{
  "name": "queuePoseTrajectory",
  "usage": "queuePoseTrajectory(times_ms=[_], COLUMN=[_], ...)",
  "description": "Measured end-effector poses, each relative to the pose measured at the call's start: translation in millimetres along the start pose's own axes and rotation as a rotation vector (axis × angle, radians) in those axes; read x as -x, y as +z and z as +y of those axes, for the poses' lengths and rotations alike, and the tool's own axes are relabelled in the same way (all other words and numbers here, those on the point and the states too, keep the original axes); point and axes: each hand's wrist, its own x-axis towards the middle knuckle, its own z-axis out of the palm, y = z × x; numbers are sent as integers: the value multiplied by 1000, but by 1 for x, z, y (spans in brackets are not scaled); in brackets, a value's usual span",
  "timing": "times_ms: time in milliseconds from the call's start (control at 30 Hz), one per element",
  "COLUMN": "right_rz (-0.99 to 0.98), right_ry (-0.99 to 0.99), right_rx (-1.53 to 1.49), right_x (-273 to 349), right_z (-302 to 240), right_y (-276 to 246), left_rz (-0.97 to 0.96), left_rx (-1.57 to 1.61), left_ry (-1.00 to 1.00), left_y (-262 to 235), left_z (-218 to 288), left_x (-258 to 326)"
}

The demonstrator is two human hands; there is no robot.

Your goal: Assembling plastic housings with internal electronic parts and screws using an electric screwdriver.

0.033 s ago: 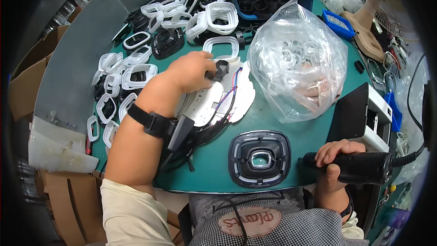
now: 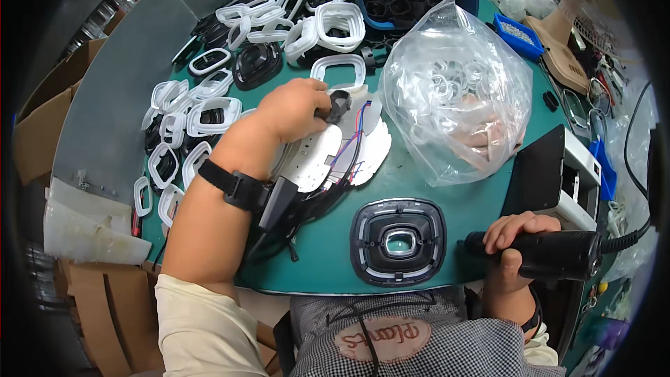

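My left hand reaches over the far middle of the table, its fingers closed on a small dark plastic part. Below that part lie white plates with red and blue wires and black cables across them. Near the front edge my right hand wraps round a black corded electric screwdriver, its tip pointing left. Flat on the table between my arms is a black rounded-square housing, a clear window in its middle. A white rounded frame sits just beyond my left hand.
White frames and black housings are heaped at the back left. A blue bin of black parts stands at the back. A clear bag of translucent rings, a blue screw tray and a black-and-white device occupy the right.
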Motion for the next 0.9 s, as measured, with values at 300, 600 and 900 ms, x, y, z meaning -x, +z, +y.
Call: queuePoseTrajectory(times_ms=[300,600,900], right_rz=[17,31,46], right_ry=[-20,-20,-36], right_rx=[-37,5,16], right_x=[5,4,3], right_z=[3,2,1], right_y=[1,1,5], left_rz=[367,155,316], left_rx=[1012,1127,442], left_ry=[-246,-54,217], left_y=[-14,4,41], left_z=[14,125,173], left_x=[39,121,137])
